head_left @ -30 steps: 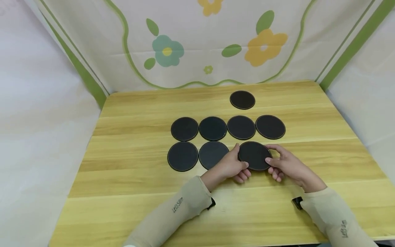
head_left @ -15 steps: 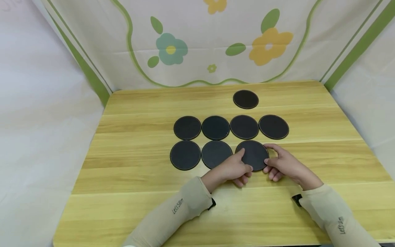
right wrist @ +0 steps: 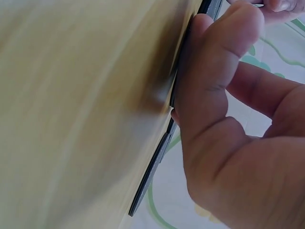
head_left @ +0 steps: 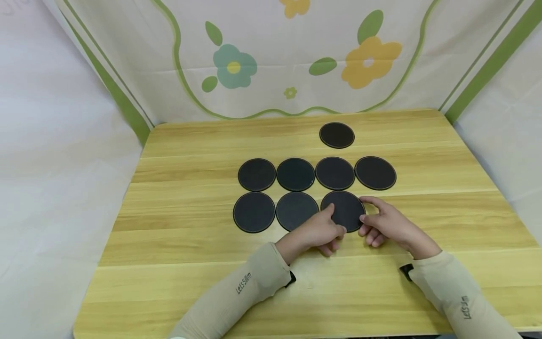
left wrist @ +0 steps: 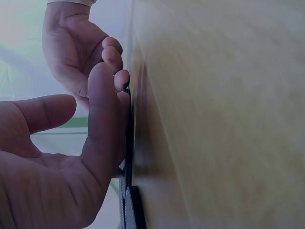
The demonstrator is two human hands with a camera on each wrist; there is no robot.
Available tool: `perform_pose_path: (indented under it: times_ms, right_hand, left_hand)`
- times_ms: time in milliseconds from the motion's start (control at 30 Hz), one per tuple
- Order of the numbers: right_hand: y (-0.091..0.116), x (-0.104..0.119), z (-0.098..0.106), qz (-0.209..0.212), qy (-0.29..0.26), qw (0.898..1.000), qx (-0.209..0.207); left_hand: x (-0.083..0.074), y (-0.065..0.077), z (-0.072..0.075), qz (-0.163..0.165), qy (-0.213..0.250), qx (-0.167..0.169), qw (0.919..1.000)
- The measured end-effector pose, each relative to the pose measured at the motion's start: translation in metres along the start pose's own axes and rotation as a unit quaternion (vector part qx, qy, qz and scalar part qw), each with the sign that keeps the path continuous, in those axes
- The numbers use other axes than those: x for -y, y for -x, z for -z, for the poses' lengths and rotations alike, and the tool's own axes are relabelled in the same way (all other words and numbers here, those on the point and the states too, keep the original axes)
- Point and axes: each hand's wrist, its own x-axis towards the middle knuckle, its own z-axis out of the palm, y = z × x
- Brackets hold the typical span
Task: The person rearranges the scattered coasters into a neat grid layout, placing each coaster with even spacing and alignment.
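A round black coaster (head_left: 348, 213) with a thin stitched rim lies flat on the wooden table, at the right end of the front row. My left hand (head_left: 318, 230) reaches over its left side, index finger above the surface and thumb by the near edge. At the coaster's right edge, the thumb and index finger of my right hand (head_left: 391, 228) touch the rim. Left of it sits another coaster (head_left: 294, 209), partly hidden by my left hand, and then a third coaster (head_left: 254, 212). Both wrist views show the fingers low, close to the tabletop.
Behind is a row of several matching coasters, from the left coaster (head_left: 257, 174) to the right coaster (head_left: 375, 173). A lone coaster (head_left: 337, 135) lies farther back. A flowered curtain (head_left: 271, 70) stands behind the table (head_left: 169, 245), with white cloth at both sides.
The coaster between my hands has gone from raised and held to lying flat, then slid slightly left toward its neighbour. My right hand moved left with it; my left fingers loosened from its edge.
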Motion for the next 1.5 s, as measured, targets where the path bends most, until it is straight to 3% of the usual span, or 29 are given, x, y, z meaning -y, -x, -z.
perform_pose_path:
  times_ms: [467, 800, 1500]
  right_hand:
    - [0.0007, 0.0012, -0.0007, 0.002, -0.003, 1.000, 0.009]
    - [0.0018, 0.0016, -0.0001, 0.001, 0.003, 1.000, 0.010]
    - [-0.0034, 0.0018, 0.0013, 0.003, 0.005, 1.000, 0.020]
  left_hand:
    - [-0.0015, 0.0017, -0.0006, -0.002, -0.035, -0.004, 0.9994]
    - [-0.0023, 0.0036, -0.0075, -0.015, -0.104, 0.017, 0.9943]
    - [-0.0083, 0.0028, -0.0031, -0.037, -0.126, 0.050, 0.9901]
